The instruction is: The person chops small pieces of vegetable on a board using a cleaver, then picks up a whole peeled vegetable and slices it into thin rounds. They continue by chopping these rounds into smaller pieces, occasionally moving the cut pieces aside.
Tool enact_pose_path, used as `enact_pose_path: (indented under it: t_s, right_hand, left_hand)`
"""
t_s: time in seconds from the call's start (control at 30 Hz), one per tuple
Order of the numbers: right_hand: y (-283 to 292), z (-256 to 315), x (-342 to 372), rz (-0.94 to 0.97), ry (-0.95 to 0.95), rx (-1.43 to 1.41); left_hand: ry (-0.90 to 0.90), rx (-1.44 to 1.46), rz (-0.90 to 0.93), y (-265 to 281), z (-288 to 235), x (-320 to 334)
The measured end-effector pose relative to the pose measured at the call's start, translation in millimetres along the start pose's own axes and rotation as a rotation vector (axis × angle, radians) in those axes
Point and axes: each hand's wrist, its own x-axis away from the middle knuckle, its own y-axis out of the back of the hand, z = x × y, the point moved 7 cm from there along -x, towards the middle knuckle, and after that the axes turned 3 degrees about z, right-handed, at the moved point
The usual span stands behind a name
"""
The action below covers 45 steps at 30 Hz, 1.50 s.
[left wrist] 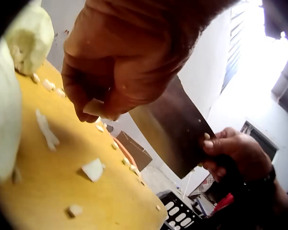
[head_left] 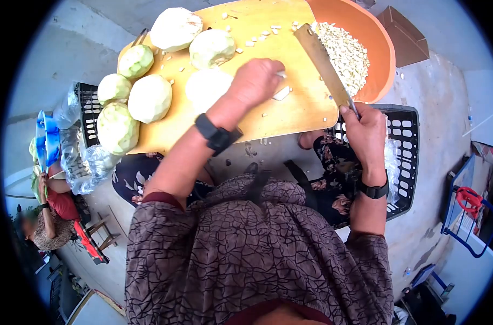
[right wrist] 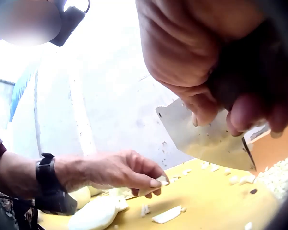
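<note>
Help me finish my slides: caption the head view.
Left hand pinches a small pale piece over a flat yellow board; right hand grips a broad metal cleaver.

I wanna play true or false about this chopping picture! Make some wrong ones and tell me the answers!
1. The right hand holds the cleaver. True.
2. The orange basin has chopped bits in it. True.
3. The chopped bits are bright blue. False: they are pale.
4. The left hand pinches a pale piece. True.
5. The left hand is inside the orange basin. False: it is above the yellow board.
</note>
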Motion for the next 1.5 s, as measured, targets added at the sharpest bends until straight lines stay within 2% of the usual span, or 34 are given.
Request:
enact_pose_path:
  t_s: [0.03,0.13,0.17,0.37,0.87,1.1,1.3,1.4,1.5]
  right_hand:
    - [-2,3,2,0.036,-0.051,0.003]
    - [-14,3,2,0.031,0.041,0.068]
    - [-18,1,2,0.077,0.009,0.086]
    - [-31,5,4,0.133,-0.025,0.013]
    - [-41,27,15,0.25,-0.001,0.001]
    - [-50,25,18,0.256,0.042,0.061]
    - [-52,33,15,0.329,-0.003,0.059]
    - [-69,30,10,0.297,0.149,0.274]
    - [-77,33,8,0.296,0.199,0.296]
  left_hand:
    - [-0.011,-0.03,-0.01,-10,-6,2]
    - [-0.02,-0.168,-0.024,-32,-11,5]
    - [-0.022,-0.221,-0.024,-37,-11,7]
    - [-0.106,0.003,-0.248,-31,-12,36]
    - [-0.228,0.106,-0.492,-40,-12,59]
    - [-0.246,0.089,-0.516,-46,-6,58]
    - [-0.261,0.112,-0.524,-46,-4,57]
    - [-0.259,0.121,-0.514,-47,-3,57]
    - [-0.253,0.125,-0.499,-46,-4,56]
